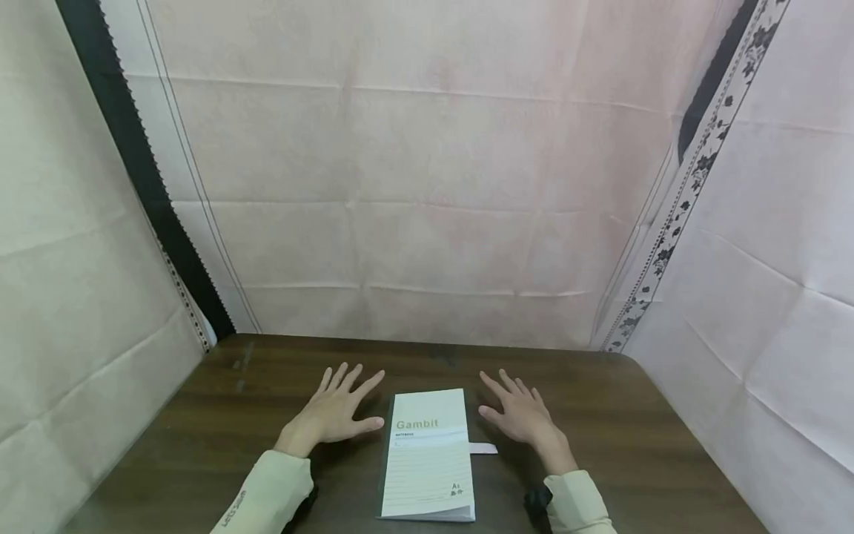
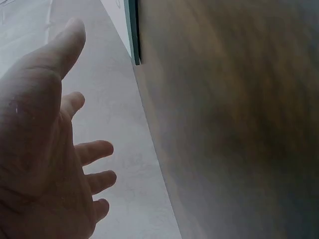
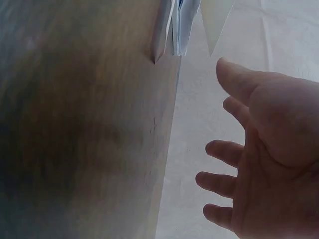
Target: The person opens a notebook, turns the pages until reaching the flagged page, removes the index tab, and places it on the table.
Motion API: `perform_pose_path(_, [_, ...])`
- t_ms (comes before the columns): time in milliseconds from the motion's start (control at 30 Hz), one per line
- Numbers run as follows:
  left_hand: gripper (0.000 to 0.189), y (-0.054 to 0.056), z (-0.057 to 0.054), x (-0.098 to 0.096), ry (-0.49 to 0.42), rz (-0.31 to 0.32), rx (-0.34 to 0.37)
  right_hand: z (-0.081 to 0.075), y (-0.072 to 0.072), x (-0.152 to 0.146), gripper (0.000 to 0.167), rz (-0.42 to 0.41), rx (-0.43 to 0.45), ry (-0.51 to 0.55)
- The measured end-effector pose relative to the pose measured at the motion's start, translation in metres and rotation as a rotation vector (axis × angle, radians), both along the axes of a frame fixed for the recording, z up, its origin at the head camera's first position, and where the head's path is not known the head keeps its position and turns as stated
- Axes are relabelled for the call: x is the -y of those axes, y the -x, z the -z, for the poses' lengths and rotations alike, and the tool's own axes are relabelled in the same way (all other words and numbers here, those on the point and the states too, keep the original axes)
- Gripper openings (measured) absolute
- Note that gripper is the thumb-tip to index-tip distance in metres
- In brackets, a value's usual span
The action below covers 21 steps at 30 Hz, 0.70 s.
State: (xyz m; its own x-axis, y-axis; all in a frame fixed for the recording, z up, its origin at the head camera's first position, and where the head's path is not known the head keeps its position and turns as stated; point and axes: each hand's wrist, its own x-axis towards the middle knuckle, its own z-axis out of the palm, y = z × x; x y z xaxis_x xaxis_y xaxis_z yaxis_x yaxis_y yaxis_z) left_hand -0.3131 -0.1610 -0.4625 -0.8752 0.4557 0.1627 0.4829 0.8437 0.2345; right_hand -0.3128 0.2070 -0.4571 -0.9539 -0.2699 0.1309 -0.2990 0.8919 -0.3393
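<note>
A pale green notebook (image 1: 430, 467) marked "Gambit" lies on the brown table, its dark spine along the left side and one lower corner of the cover slightly lifted. From its right edge a white tab (image 1: 483, 449) sticks out. My left hand (image 1: 333, 411) is spread beside the notebook's left edge, palm down, holding nothing. On the other side my right hand (image 1: 523, 415) is spread too, with nothing in it. In the left wrist view the notebook's dark green edge (image 2: 133, 35) shows beyond the thumb; in the right wrist view its pages (image 3: 183, 27) appear near the thumb.
The dark wood table (image 1: 200, 445) has rounded far corners. White cloth sheets hang around it: a back sheet (image 1: 427, 185), a left sheet (image 1: 67, 297) and a right sheet (image 1: 767, 259) with a floral border. Pale sleeves cover both forearms.
</note>
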Motion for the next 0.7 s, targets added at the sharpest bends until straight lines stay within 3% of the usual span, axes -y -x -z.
perform_pose_path(300, [0.084, -0.004, 0.002, -0.006, 0.034, 0.05, 0.044, 0.002, -0.004, 0.009, 0.063, -0.046, 0.077, -0.002])
perform_pose_path(533, [0.083, -0.005, 0.003, -0.013, 0.03, 0.11, 0.108, 0.001, -0.004, 0.013, 0.06, -0.033, 0.126, -0.013])
perform_pose_path(700, [0.085, -0.006, 0.001, -0.017, 0.037, 0.116, 0.144, 0.0, -0.004, 0.014, 0.058, -0.069, 0.143, -0.022])
